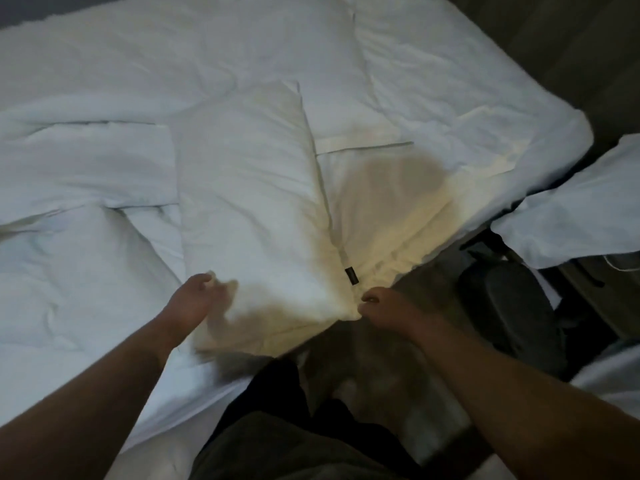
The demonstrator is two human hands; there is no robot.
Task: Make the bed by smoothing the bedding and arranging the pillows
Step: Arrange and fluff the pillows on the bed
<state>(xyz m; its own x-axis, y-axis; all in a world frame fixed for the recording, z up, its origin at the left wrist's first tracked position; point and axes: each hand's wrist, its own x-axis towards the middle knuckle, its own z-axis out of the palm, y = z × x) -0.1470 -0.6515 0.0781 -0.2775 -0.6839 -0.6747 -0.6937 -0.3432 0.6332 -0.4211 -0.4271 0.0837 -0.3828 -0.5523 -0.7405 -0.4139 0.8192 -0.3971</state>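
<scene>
One pillow [249, 202], held by left hand [194, 297], right hand [384, 306].

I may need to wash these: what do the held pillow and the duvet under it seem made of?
The pillow looks like matte white woven cloth, possibly cotton or a blend, over plump filling: it creases and bulges. The duvet looks similar: matte white cloth, padded, softly rumpled.

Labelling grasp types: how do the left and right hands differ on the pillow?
The left hand grips the pillow's near left corner and is motion-blurred. The right hand is sharp, pinching the near right corner below the black tag. The left hand is over the duvet, while the right hand hangs past its edge. Both hold the same pillow's near end.
</scene>
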